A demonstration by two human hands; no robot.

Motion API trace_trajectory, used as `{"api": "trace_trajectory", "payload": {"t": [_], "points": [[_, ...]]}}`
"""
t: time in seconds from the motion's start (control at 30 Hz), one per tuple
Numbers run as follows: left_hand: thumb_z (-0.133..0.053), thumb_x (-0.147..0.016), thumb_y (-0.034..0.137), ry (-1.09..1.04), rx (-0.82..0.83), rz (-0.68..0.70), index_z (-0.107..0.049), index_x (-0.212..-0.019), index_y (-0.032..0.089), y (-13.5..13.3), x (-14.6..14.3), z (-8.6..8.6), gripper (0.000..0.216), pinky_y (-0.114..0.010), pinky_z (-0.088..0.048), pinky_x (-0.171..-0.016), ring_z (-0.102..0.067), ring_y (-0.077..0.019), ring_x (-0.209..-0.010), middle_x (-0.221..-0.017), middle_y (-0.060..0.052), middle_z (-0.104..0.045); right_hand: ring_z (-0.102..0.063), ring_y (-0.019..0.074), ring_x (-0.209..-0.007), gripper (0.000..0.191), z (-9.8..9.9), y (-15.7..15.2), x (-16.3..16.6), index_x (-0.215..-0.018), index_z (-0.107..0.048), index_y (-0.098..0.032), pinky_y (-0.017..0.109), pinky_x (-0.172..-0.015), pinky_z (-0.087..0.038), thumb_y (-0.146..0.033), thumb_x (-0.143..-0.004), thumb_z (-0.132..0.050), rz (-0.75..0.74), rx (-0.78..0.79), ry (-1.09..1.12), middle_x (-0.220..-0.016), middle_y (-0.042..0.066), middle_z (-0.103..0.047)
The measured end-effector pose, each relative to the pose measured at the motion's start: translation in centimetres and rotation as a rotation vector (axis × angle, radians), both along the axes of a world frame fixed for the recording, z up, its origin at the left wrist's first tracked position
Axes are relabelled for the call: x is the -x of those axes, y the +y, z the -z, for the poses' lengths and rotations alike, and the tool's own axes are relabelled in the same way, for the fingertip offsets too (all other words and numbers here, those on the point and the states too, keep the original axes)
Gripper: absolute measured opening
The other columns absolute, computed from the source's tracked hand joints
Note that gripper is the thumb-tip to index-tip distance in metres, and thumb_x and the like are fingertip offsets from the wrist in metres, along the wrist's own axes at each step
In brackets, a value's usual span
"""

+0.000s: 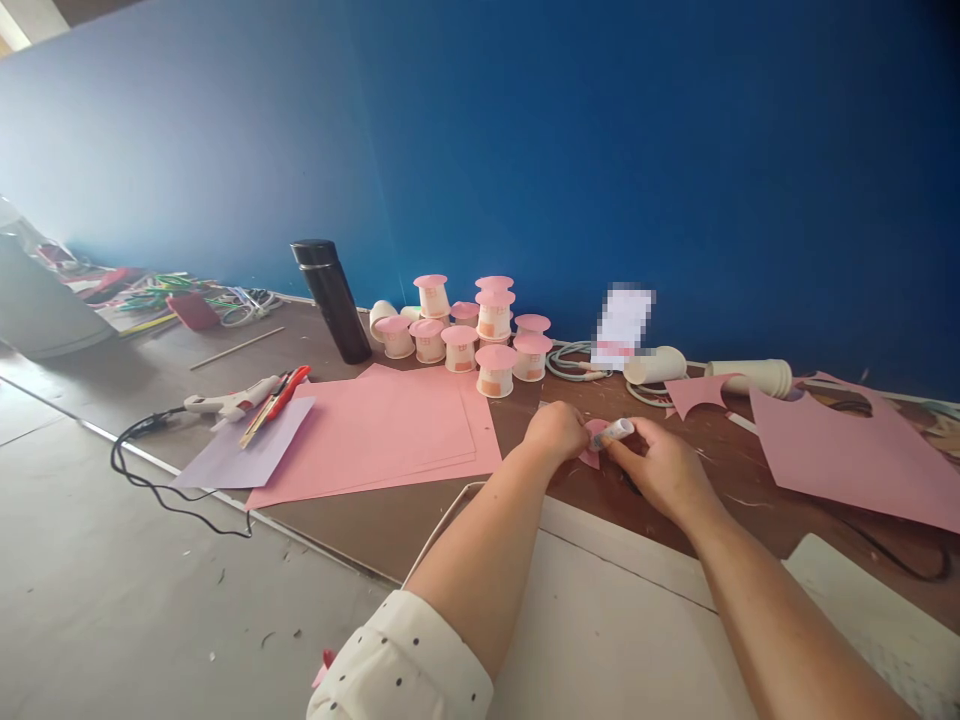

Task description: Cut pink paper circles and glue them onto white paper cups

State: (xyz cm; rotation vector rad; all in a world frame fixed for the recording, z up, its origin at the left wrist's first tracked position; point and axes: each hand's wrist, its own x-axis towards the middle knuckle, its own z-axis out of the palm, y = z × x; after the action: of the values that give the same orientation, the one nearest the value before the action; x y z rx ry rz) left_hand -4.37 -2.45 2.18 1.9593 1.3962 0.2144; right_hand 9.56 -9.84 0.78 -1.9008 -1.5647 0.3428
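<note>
My right hand (660,462) is closed around a white glue stick (616,432), tilted with one end against a small pink paper piece (591,458). My left hand (556,432) has its fingers curled together at the left edge of that piece, pinching it; the fingertips are partly hidden. Beyond the hands stands a group of small paper cups with pink round paper tops (496,358), some stacked, with orange-pink window and door shapes on their sides.
Left of my arms lie pink sheets (390,425), a lilac sheet (262,440), a glue gun (232,400) with black cord, and a red box cutter (281,395). A black bottle (334,300) stands behind. Stacked cups (750,377) and cut pink paper (847,450) lie right.
</note>
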Motion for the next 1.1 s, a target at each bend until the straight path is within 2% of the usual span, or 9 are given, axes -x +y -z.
{"api": "trace_trajectory", "payload": {"t": [0.2,0.37,0.6,0.87,0.93,1.1], "points": [[-0.065,-0.077,0.023,0.0,-0.023,0.0,-0.077,-0.089,0.019,0.1,-0.1,0.3,0.018,-0.024,-0.049,-0.063,-0.067,-0.0189,-0.074,-0.084,-0.009,-0.075,-0.066,0.0236,-0.077,0.023,0.1,0.0,-0.6,-0.092,-0.067,-0.025,0.029,-0.063,-0.042,-0.043,-0.081,-0.058,-0.016,0.038,-0.066,-0.083,0.003,-0.074],[-0.062,-0.079,0.023,0.017,-0.033,0.011,-0.077,-0.087,0.018,0.1,0.0,0.1,0.018,-0.024,-0.048,-0.063,-0.067,-0.0193,-0.076,-0.087,-0.01,-0.075,-0.066,0.0238,-0.075,0.02,-0.7,-0.2,-0.2,-0.094,-0.068,-0.026,0.029,-0.062,-0.041,-0.038,-0.083,-0.056,-0.032,0.092,-0.159,-0.082,0.003,-0.074],[-0.063,-0.075,0.017,0.025,-0.024,0.024,-0.075,-0.085,0.018,0.0,0.1,-0.1,0.016,-0.024,-0.047,-0.062,-0.066,-0.019,-0.075,-0.086,-0.01,-0.075,-0.067,0.026,-0.086,0.025,-1.9,-0.8,0.5,-0.104,-0.068,-0.026,0.03,-0.066,-0.042,-0.034,-0.084,-0.055,-0.099,0.158,-0.178,-0.096,0.004,-0.075],[-0.06,-0.079,0.019,0.026,-0.069,0.038,-0.075,-0.088,0.018,0.1,0.0,0.3,0.018,-0.024,-0.048,-0.065,-0.066,-0.0192,-0.079,-0.089,-0.009,-0.074,-0.066,0.0243,-0.072,0.019,-1.7,-1.0,0.2,-0.088,-0.064,-0.025,0.03,-0.059,-0.041,-0.04,-0.084,-0.054,-0.093,0.224,-0.152,-0.081,0.005,-0.074],[-0.06,-0.078,0.019,0.022,-0.081,0.035,-0.075,-0.088,0.018,0.1,0.0,0.4,0.018,-0.024,-0.047,-0.065,-0.066,-0.0189,-0.079,-0.089,-0.009,-0.074,-0.066,0.0246,-0.072,0.021,-1.5,-0.9,-0.2,-0.086,-0.063,-0.024,0.03,-0.06,-0.041,-0.043,-0.084,-0.054,-0.048,0.176,-0.142,-0.081,0.006,-0.073],[-0.059,-0.078,0.021,0.015,-0.102,0.032,-0.074,-0.085,0.018,0.2,0.0,0.5,0.017,-0.024,-0.045,-0.063,-0.066,-0.0194,-0.08,-0.088,-0.009,-0.074,-0.065,0.0258,-0.077,0.026,-1.2,-0.7,-1.2,-0.086,-0.062,-0.023,0.032,-0.064,-0.043,-0.047,-0.083,-0.055,0.093,-0.078,-0.098,-0.084,0.008,-0.072]]}}
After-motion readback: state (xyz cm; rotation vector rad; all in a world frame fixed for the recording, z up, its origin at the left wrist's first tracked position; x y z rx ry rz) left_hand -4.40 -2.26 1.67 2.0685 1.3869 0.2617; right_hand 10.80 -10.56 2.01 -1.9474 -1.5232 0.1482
